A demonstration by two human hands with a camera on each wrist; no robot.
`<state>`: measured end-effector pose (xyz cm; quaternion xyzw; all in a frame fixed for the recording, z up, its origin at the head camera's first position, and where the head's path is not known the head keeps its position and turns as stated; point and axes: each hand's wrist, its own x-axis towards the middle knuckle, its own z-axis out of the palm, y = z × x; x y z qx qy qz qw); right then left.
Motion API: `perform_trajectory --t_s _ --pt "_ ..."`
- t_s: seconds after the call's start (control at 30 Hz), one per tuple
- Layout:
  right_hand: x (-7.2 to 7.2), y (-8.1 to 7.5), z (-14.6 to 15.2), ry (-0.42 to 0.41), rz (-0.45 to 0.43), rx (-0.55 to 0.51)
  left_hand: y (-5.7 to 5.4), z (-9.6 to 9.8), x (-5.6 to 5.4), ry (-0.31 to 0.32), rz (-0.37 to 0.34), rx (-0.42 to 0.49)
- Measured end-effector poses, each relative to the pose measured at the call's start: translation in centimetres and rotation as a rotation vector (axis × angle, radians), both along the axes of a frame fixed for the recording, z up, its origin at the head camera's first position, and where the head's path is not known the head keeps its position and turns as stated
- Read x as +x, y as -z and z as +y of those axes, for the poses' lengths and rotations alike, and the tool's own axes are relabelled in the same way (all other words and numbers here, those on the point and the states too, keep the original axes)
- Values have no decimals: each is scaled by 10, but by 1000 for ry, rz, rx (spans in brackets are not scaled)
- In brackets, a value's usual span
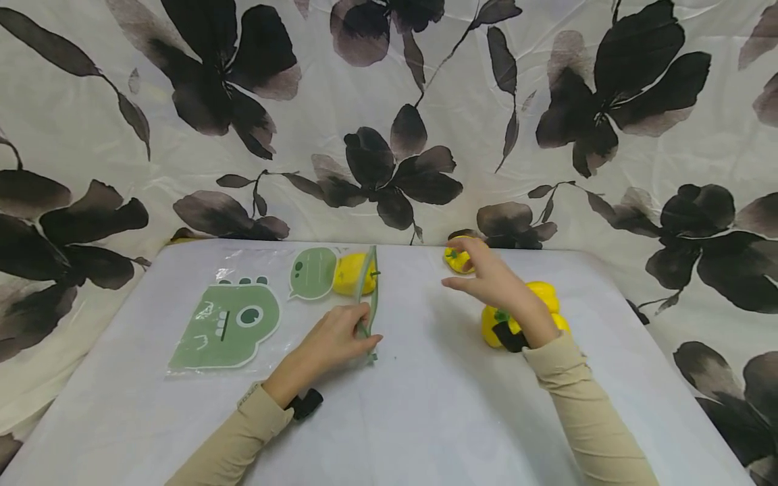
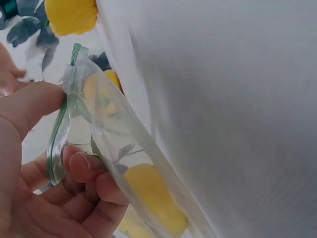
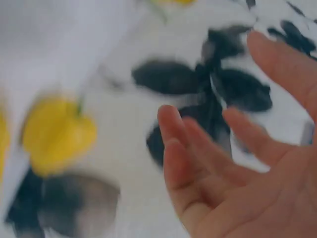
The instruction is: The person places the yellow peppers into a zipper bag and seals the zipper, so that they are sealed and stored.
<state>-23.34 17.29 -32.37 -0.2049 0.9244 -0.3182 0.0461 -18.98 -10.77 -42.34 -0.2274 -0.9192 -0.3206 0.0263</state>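
A clear zip bag (image 1: 227,331) with a green cartoon dinosaur print lies across the left of the table. My left hand (image 1: 331,341) pinches its open mouth by the green zip strip (image 2: 53,144), thumb on one side and fingers curled at the other. Inside, just behind the mouth, sits a yellow bell pepper (image 1: 348,273), seen through the plastic in the left wrist view. My right hand (image 1: 492,277) hovers with spread, slightly bent fingers, holding nothing. Nearest to it is another yellow bell pepper (image 1: 452,262) by the table's far edge, blurred in the right wrist view.
Several more yellow bell peppers (image 1: 543,295) sit together on the right, partly hidden under my right wrist. A white cloth covers the table (image 1: 413,418). Behind its far edge hangs a floral curtain (image 1: 292,121).
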Motion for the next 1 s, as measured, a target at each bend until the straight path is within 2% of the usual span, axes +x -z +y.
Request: perform_trajectory --t_s 0.1,0.17,0.23,0.33,0.43,0.57,0.8,1.0 --pt "14 -12 27 21 28 110 -1 -2 -1 -3 -4 -7" --pt "22 -13 42 33 19 185 -1 -2 -1 -1 -7 -10" --pt "27 -7 54 37 -8 257 -2 -3 -1 2 -11 -8" --pt "31 11 66 33 -77 316 -2 -3 -1 5 -10 -1" --pt "33 32 74 14 -96 317 -1 -3 -1 15 -12 14" --pt "34 49 78 20 -36 278 0 -2 -1 29 -12 30" --pt "34 49 77 18 8 275 -1 -2 0 17 -21 32" --pt "28 42 70 65 22 241 -3 -3 1 21 -22 42"
